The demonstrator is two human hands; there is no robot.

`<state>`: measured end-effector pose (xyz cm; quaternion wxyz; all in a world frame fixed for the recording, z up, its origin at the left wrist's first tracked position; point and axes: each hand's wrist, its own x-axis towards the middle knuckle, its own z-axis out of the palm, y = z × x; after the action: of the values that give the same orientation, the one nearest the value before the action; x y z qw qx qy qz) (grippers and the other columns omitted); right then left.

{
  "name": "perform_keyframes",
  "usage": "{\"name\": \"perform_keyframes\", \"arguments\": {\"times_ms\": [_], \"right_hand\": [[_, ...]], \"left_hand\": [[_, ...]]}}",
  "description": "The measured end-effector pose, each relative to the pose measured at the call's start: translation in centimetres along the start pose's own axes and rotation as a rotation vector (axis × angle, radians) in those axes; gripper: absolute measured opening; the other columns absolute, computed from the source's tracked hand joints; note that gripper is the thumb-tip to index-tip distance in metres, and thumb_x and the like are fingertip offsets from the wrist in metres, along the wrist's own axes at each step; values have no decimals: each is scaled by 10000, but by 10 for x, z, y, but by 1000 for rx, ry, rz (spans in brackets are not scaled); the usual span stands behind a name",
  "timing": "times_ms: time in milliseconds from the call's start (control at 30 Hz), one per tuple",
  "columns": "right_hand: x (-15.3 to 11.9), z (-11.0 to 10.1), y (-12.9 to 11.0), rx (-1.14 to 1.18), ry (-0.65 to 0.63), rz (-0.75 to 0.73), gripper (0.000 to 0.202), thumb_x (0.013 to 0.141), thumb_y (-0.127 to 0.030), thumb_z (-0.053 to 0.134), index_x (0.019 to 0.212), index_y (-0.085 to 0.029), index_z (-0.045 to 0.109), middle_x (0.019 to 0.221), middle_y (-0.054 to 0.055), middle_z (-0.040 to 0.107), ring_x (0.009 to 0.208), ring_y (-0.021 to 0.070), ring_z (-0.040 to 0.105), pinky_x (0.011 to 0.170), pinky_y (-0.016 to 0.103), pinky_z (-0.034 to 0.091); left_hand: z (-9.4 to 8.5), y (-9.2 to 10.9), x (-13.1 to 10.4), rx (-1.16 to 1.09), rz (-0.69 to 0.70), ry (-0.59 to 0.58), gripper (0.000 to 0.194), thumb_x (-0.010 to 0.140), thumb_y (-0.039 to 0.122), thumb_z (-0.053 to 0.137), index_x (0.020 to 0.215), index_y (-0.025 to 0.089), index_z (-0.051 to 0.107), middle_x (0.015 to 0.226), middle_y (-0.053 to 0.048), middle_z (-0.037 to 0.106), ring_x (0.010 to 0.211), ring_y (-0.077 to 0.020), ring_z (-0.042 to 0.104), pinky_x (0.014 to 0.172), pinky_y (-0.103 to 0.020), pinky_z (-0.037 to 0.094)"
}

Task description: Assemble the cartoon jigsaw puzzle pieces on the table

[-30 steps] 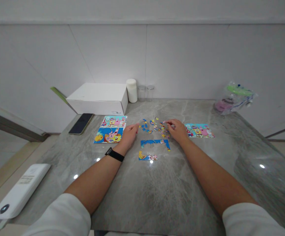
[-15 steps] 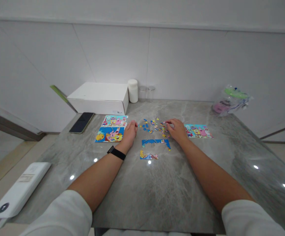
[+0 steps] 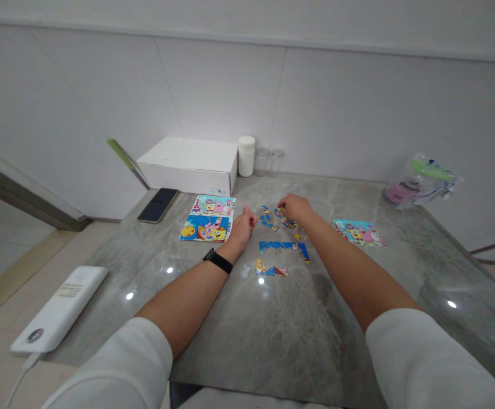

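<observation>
My right hand (image 3: 295, 208) reaches over the far side of a scatter of loose jigsaw pieces (image 3: 266, 218), its fingertips pinched down on a piece there that is mostly hidden. To the left of the scatter, my left hand (image 3: 242, 227) rests on its side with fingers curled in and thumb pressed to them; whether anything small is inside is hidden. Nearer to me lies a joined blue strip of jigsaw (image 3: 279, 246) forming a top edge and right corner. Below it sits a separate joined bottom strip (image 3: 271, 271).
Left of my left hand are cartoon picture sheets (image 3: 207, 220); another picture card (image 3: 360, 233) lies right. A phone (image 3: 158, 205), white box (image 3: 190, 165), white bottle (image 3: 246, 156), clear glasses (image 3: 276, 163) and bagged item (image 3: 420, 182) stand around. A power bank (image 3: 62, 309) is at the left edge.
My right hand has moved from the right side of the loose pieces to their far side. My left hand stays curled, slightly nearer the pieces. The whole view has shifted.
</observation>
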<state>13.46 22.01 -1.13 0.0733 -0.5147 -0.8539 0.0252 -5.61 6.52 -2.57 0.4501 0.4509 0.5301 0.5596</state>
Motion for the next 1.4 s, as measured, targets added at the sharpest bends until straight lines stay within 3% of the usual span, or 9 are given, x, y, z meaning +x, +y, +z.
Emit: {"name": "perform_keyframes", "arguments": {"times_ms": [200,400,533,667,833,933,1067,1400], "right_hand": [[8,2,9,65,-19,34,111,762,-210,758,854,-244,810,1004,95,787,920,247,694,844,361,502],[-3,-17,17,217,-36,11,73,755,-205,734,823,-214,759,811,33,764,729,171,655,707,276,470],[-31,-39,14,599,-47,63,84,751,-271,731,795,-202,714,724,10,724,653,153,611,638,265,448],[-71,-59,-2,1030,-43,136,240,753,-431,769,814,-205,716,815,41,770,712,162,628,633,264,450],[-117,-69,-32,1309,-57,227,390,674,-560,841,793,-214,706,830,39,769,711,149,616,624,254,425],[-140,-70,-48,1375,-56,244,373,675,-555,831,773,-222,696,811,19,748,716,141,605,647,261,419],[-160,-71,-59,1402,-13,211,332,711,-536,787,753,-220,694,786,12,728,704,143,583,647,277,397],[-183,-69,-60,1398,13,232,284,748,-501,743,769,-221,696,787,8,728,712,152,591,670,288,410]], "left_hand": [[0,-5,4,98,42,-19,723,1001,780,200,629,216,457,524,27,346,535,-141,336,543,-299,244],[2,-1,0,262,84,-5,566,1036,597,333,659,204,487,580,27,418,614,-147,411,614,-297,311],[3,2,-3,264,96,16,483,1018,531,400,669,206,474,604,32,423,628,-145,417,625,-289,323],[6,8,-9,285,209,15,422,961,521,539,690,201,499,647,32,444,657,-139,428,640,-275,331],[16,18,-28,247,306,-113,377,904,552,670,833,184,637,702,23,521,660,-134,464,637,-266,360],[24,25,-41,185,317,-175,373,908,553,678,927,180,669,785,1,601,705,-139,521,664,-264,409],[32,38,-55,149,295,-171,373,916,552,667,886,181,646,801,-4,626,739,-138,548,700,-262,445],[41,57,-79,113,156,-248,344,916,523,643,843,189,614,723,22,570,641,-114,484,614,-252,387]]}}
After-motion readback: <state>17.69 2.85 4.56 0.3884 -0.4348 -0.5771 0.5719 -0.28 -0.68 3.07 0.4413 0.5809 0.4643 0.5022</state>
